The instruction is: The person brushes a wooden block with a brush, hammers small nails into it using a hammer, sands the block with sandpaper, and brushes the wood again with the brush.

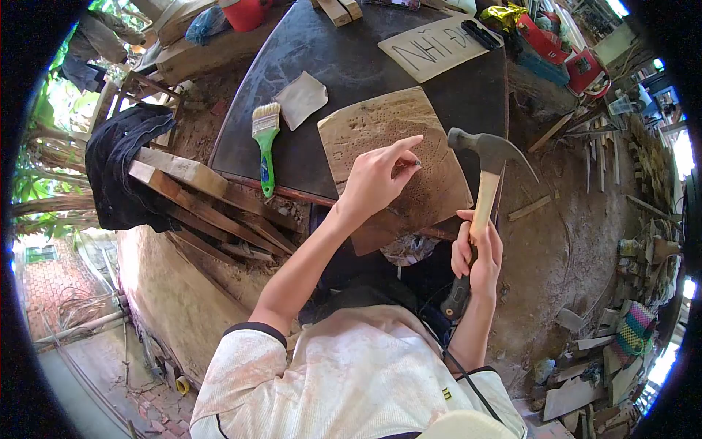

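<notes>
A claw hammer [485,192] with a dark metal head, pale wooden handle and black grip is held in my right hand [479,256]. Its head is at the right edge of a brown wooden board [373,117], whose face carries many small holes or marks. Over the middle of that board is my left hand [376,179], index finger stretched out and the thumb side closed on itself. A tiny dark spot shows at the thumb tip, too small to name. The board rests at the front edge of a dark table [248,124], partly hidden by my left hand.
A green-handled paintbrush [266,146] and a sandpaper-like sheet [301,101] lie left of the board. A lettered card [428,55] with black markers is farther back. Timber pieces [212,190] and a dark cloth [121,164] are at left, a red box [585,69] at right.
</notes>
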`<action>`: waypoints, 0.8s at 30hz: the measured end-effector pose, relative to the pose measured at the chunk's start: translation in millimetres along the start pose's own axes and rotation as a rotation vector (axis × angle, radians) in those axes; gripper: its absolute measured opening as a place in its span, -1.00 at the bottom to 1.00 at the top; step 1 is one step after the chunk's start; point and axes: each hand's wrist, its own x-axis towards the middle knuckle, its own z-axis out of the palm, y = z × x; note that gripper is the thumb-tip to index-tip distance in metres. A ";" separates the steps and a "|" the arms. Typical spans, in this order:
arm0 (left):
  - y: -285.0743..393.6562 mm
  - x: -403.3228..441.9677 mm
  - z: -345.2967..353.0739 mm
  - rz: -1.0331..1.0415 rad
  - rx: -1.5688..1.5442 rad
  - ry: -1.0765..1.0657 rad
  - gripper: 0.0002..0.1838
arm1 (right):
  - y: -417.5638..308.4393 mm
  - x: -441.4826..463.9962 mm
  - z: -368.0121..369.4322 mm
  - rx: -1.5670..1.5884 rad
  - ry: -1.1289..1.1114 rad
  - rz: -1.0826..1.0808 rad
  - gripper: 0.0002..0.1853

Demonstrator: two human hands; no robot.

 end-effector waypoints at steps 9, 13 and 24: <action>0.2 1.4 -1.0 0.032 0.039 0.041 -0.26 | -24.1 -10.7 25.6 -0.190 0.063 0.139 -0.45; -3.9 1.3 0.6 0.046 0.061 0.067 -0.12 | -42.8 -13.3 39.8 -0.249 0.087 0.205 -0.47; -1.1 -0.4 -1.5 -0.089 0.022 0.011 -0.03 | -35.7 -17.0 51.4 -0.309 0.106 0.261 -0.48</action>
